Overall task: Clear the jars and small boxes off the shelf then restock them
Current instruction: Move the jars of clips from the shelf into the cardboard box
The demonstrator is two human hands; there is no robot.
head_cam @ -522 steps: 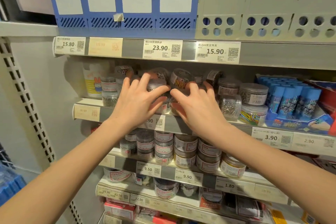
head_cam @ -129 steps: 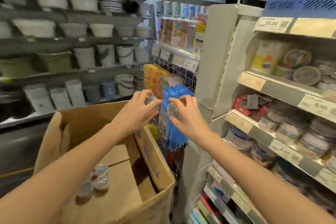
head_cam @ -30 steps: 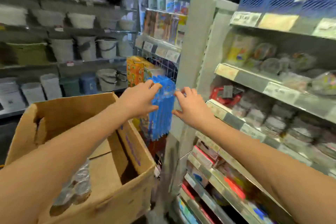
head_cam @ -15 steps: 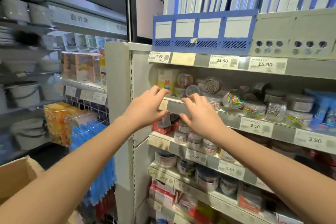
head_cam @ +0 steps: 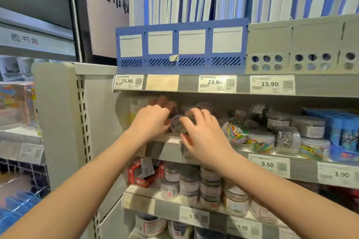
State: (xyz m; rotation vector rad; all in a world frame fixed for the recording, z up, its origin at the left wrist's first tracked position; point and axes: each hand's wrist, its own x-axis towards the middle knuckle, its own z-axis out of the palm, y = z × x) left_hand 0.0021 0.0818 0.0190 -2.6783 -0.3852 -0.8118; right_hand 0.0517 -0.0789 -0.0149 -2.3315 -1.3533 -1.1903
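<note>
One shelf-edge jar (head_cam: 177, 126), left hand (head_cam: 150, 123), right hand (head_cam: 205, 137)

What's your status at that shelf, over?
Left hand and right hand at a jar on the shelf front, grip unclear. Clip jars crowd close on the right. Nothing blocking the hands.

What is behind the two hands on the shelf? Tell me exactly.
A round jar shows between the left hand and right hand, with a darker jar farther back. The hands cover the rest, so their grip cannot be told.
</note>
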